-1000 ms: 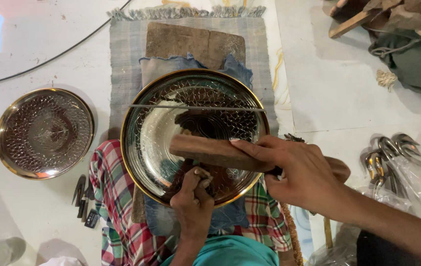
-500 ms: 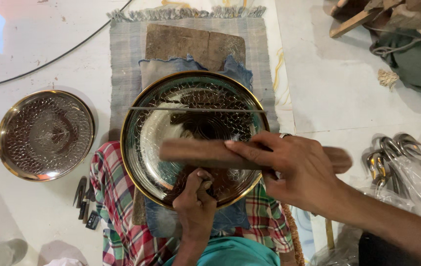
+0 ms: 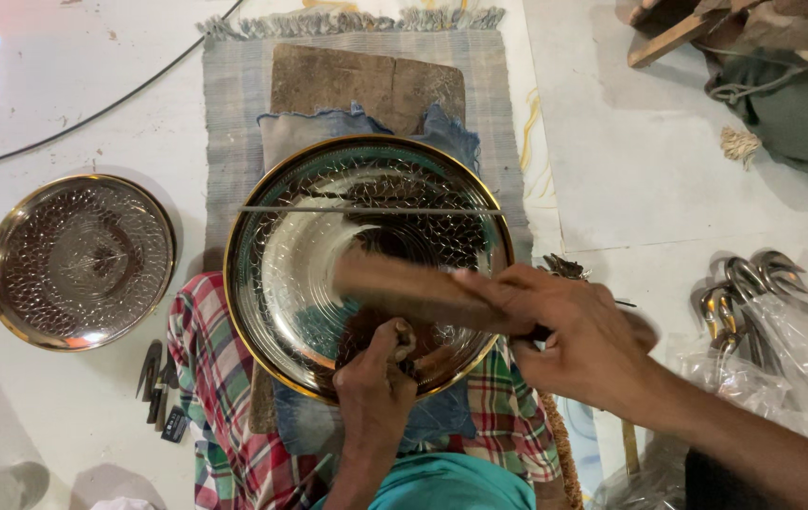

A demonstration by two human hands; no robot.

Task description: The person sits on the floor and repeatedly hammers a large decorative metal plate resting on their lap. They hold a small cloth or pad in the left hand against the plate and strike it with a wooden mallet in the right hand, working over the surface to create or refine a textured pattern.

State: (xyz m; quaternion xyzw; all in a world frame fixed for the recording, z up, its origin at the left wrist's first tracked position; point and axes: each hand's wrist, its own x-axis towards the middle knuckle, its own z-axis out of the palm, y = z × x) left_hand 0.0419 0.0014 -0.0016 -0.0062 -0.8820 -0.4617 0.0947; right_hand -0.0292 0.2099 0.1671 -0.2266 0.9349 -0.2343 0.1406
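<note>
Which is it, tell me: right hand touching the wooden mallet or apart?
Touching. The head view shows the right hand wrapped around the wooden mallet, fingers over its handle, above the brass plate.
</note>
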